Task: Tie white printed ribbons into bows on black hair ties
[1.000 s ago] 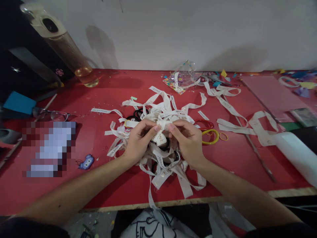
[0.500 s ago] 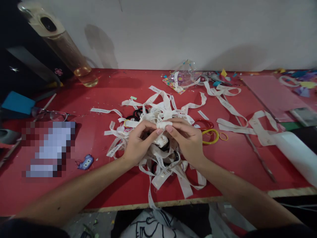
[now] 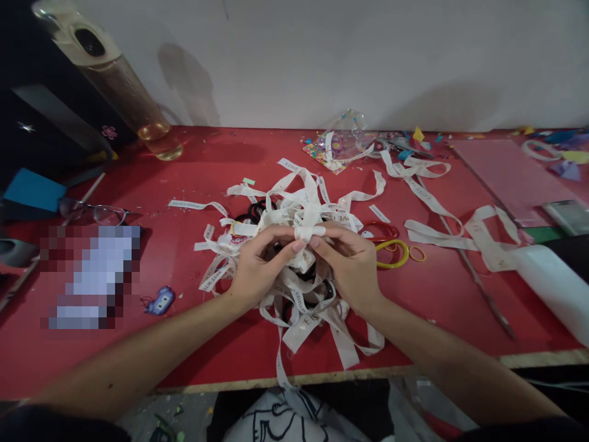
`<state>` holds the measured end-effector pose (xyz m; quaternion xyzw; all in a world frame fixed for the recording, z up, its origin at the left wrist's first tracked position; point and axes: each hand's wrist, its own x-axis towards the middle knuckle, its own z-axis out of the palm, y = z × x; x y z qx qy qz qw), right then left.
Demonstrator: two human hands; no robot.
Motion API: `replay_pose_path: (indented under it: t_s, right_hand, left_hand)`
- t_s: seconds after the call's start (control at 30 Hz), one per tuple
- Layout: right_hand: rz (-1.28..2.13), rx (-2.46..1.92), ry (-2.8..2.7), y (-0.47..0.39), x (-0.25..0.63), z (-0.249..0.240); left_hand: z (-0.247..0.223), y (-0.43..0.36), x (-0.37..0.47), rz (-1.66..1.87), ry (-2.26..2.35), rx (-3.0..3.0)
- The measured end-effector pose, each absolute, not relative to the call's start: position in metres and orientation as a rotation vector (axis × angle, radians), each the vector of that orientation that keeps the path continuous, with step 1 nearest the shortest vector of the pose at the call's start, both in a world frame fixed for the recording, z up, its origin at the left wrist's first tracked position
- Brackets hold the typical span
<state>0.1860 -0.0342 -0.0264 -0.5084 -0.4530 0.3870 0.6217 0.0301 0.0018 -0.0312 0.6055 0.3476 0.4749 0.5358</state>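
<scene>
Both hands meet over a tangled pile of printed white ribbons (image 3: 299, 328) on the red table. My left hand (image 3: 260, 261) is closed, its thumb and fingers pinching a folded white ribbon (image 3: 307, 233) from the left. From the right, my right hand (image 3: 352, 261) pinches the same ribbon, thumb tip close to the other thumb. Its strip rises away behind the fingertips in a loop. Black elastic bands (image 3: 262, 210) lie among the ribbons, partly covered. The undersides of my fingers are hidden.
Right of the pile lie yellow-and-red-handled scissors (image 3: 394, 255) and loose ribbon (image 3: 427, 199). A pointed rod (image 3: 478, 282) lies farther right. At left are a blurred-out phone (image 3: 99, 276), a small blue trinket (image 3: 161, 301), glasses (image 3: 108, 215) and a tall bottle (image 3: 124, 92).
The ribbon between my fingertips now shows a raised fold with a strip running up behind it, where before it lay as a flatter band. Both hands have barely moved.
</scene>
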Motion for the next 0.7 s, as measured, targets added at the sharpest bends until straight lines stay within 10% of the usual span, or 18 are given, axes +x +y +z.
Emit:
replay_pose_path:
  t_s: [0.7]
  right_hand:
    - [0.853, -1.204, -0.939, -0.0379, 0.1803, -0.0247]
  left_hand:
    - [-0.0294, 0.0003, 0.0329, 1.082, 0.781, 1.354]
